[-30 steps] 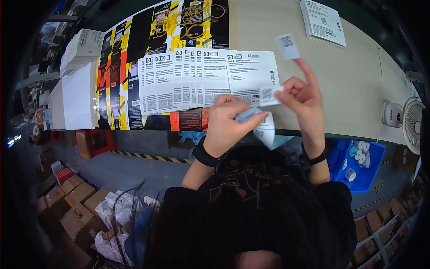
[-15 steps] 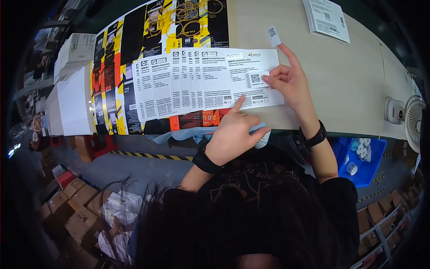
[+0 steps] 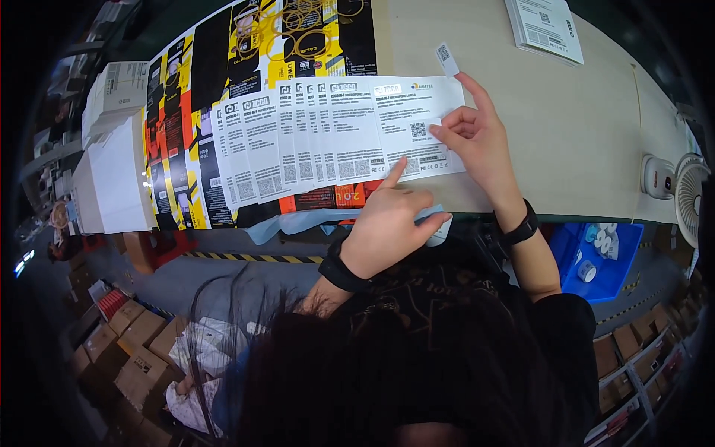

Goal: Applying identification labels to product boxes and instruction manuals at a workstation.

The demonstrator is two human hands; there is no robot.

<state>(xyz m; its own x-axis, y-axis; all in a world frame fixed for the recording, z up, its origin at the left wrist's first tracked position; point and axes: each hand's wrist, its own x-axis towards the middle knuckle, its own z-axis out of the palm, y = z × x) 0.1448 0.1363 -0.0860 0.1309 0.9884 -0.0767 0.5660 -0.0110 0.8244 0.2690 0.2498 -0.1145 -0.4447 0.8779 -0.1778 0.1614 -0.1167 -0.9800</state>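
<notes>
Several white printed sheets (image 3: 257, 149) lie fanned out in an overlapping row on the table. On the rightmost sheet (image 3: 398, 123), my left hand (image 3: 387, 227) rests its stretched index fingertip near the lower edge, thumb held apart. Beside that thumb is a pale printed piece (image 3: 441, 232), partly hidden. The thumb of my right hand (image 3: 480, 141) is at the right edge of a small white QR-code sticker (image 3: 419, 130) lying against this sheet, its other fingers curled close. A second QR-code sticker (image 3: 446, 59) clings to my raised right index fingertip.
Black, yellow and red printed card (image 3: 175, 141) lies under the sheets, with rubber bands (image 3: 313, 43) on it. Stacks of white boxes (image 3: 123, 86) stand left. A pile of leaflets (image 3: 547, 33) lies far right, near a small fan (image 3: 689, 197). A blue bin (image 3: 614, 272) stands below the table.
The sticker under my right thumb has gone from slightly raised to flatter against the sheet. My left hand has stayed in place. The view has shifted slightly.
</notes>
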